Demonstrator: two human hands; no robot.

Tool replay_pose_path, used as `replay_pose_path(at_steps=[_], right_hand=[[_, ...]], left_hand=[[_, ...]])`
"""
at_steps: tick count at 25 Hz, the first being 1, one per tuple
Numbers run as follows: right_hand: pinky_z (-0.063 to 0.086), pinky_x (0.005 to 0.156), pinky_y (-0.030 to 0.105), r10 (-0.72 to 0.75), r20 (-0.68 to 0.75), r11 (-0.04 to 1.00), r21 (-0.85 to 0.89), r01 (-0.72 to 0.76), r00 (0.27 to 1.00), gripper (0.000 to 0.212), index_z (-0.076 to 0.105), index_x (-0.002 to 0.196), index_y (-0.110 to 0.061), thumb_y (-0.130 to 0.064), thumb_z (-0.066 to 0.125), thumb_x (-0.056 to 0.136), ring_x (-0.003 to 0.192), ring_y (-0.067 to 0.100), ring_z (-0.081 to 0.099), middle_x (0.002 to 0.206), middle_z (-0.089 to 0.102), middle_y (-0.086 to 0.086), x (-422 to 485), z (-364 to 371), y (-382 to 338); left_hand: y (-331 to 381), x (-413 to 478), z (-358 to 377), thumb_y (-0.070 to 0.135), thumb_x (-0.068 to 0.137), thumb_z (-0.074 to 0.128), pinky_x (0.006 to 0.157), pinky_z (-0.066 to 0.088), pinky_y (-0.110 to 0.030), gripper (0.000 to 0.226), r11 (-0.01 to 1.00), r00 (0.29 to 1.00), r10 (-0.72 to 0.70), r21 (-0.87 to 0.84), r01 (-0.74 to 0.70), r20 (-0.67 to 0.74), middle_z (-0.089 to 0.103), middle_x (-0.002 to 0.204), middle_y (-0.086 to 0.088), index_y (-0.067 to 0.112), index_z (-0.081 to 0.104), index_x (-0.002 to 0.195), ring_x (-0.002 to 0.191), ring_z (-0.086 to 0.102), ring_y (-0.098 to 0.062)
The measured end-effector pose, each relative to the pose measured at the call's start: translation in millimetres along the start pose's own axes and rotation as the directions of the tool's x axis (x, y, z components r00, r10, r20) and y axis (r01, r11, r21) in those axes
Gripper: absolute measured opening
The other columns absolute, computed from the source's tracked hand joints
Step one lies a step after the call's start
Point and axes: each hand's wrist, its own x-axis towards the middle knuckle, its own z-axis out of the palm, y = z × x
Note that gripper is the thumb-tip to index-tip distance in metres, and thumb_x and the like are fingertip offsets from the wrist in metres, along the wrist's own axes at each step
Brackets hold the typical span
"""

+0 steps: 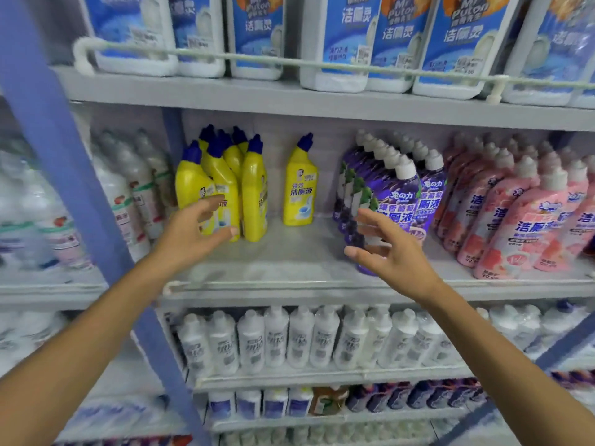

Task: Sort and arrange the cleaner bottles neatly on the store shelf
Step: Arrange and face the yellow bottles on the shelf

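On the middle shelf (pixel 289 255) a cluster of several yellow cleaner bottles (pixel 222 181) with blue caps stands at the left. One yellow bottle (pixel 300 185) stands alone further back, apart from the cluster. My left hand (pixel 193 233) is spread open just in front of the cluster, holding nothing. To the right stand rows of purple bottles (pixel 399 194) with white caps. My right hand (pixel 386 249) is open in front of the nearest purple bottle, fingers spread, holding nothing.
Pink bottles (pixel 521 217) fill the shelf's right end. Large blue-and-white jugs (pixel 341 43) sit behind a rail on the shelf above. White bottles (pixel 299 339) line the shelf below. A blue upright post (pixel 74 175) runs at the left, with more white bottles beyond it.
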Motion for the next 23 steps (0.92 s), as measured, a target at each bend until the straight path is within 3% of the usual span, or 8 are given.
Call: replay_pose_path(at_steps=[3,6,9,12,15,18,21,23], right_hand=[[0.054,0.103,0.044,-0.045,0.091,0.998,0.048,0.041,0.995,0.086,0.044,0.148,-0.032,-0.066,0.077,0.076,0.131,0.006,0.055,0.142,0.055,-0.02,33.4,32.5,-13.1],[0.051,0.107,0.045,-0.058,0.173,0.998,0.033,0.053,0.983,0.102,0.035,0.154,-0.031,-0.073,0.076,0.071,0.136,0.008,0.05,0.153,0.046,-0.015,67.9,65.7,-20.9],[0.05,0.108,0.047,-0.031,0.218,0.999,0.027,0.026,0.975,0.11,0.03,0.156,-0.035,-0.077,0.076,0.065,0.14,0.014,0.045,0.159,0.037,-0.009,104.4,95.6,-27.5],[0.043,0.114,0.049,-0.035,0.192,0.999,0.0,0.035,0.981,0.104,0.03,0.158,-0.026,-0.057,0.084,0.074,0.145,0.02,0.04,0.162,0.035,-0.002,144.8,123.0,-27.8],[0.042,0.115,0.042,-0.011,0.117,1.0,0.029,0.007,0.993,0.104,0.026,0.16,-0.02,-0.042,0.087,0.078,0.143,0.021,0.041,0.161,0.034,0.002,179.9,144.3,-28.7],[0.042,0.112,0.037,0.043,0.061,0.998,0.031,-0.045,0.997,0.104,0.029,0.158,-0.019,-0.047,0.087,0.076,0.139,0.019,0.043,0.156,0.041,0.002,200.3,168.1,-27.7],[0.044,0.105,0.039,0.026,0.009,0.996,-0.082,-0.025,1.0,0.087,0.046,0.143,-0.013,-0.051,0.085,0.075,0.13,0.03,0.048,0.138,0.055,0.008,207.0,184.2,-20.3],[0.049,0.1,0.041,0.004,0.043,0.999,-0.047,-0.002,0.999,0.08,0.052,0.137,-0.014,-0.05,0.085,0.073,0.12,0.029,0.056,0.128,0.06,0.008,206.1,179.4,-17.3]], left_hand=[[0.8,-12.8,-24.7,0.023,0.082,0.085,0.094,0.049,-0.014,0.066,0.998,0.99,-0.01,-0.062,0.001,-0.143,0.063,0.126,0.01,0.02,0.054,0.141,0.11,0.059,0.014],[-2.0,-9.7,-28.0,0.015,0.081,0.085,0.08,0.045,0.0,0.067,0.997,0.973,-0.028,-0.078,0.01,-0.229,0.065,0.127,0.007,0.015,0.054,0.141,0.106,0.059,0.019],[-6.2,7.2,-26.8,0.01,0.076,0.087,0.087,0.054,-0.014,0.072,0.996,0.968,-0.058,-0.08,0.04,-0.246,0.067,0.126,0.002,0.016,0.054,0.139,0.103,0.065,0.008],[-9.5,24.4,-25.8,0.008,0.073,0.089,0.093,0.057,-0.041,0.073,0.991,0.951,-0.118,-0.101,0.093,-0.284,0.068,0.118,0.001,0.016,0.051,0.135,0.105,0.067,-0.015],[-18.9,36.0,-24.7,0.002,0.073,0.087,0.088,0.058,-0.044,0.064,0.99,0.925,-0.136,-0.09,0.111,-0.354,0.068,0.112,-0.002,0.019,0.052,0.124,0.103,0.069,-0.023],[-28.0,42.3,-25.9,0.0,0.076,0.085,0.087,0.059,-0.045,0.06,0.979,0.916,-0.196,-0.129,0.16,-0.35,0.068,0.111,-0.004,0.023,0.051,0.121,0.103,0.069,-0.026],[-39.7,45.5,-26.6,0.031,0.071,0.088,0.088,0.058,-0.054,0.052,0.971,0.918,-0.226,-0.146,0.188,-0.324,0.071,0.111,-0.005,0.029,0.057,0.113,0.101,0.07,-0.025],[-54.8,46.3,-26.8,0.05,0.065,0.083,0.088,0.058,-0.054,0.054,0.972,0.929,-0.215,-0.155,0.175,-0.301,0.072,0.112,-0.003,0.033,0.059,0.11,0.102,0.07,-0.024]])
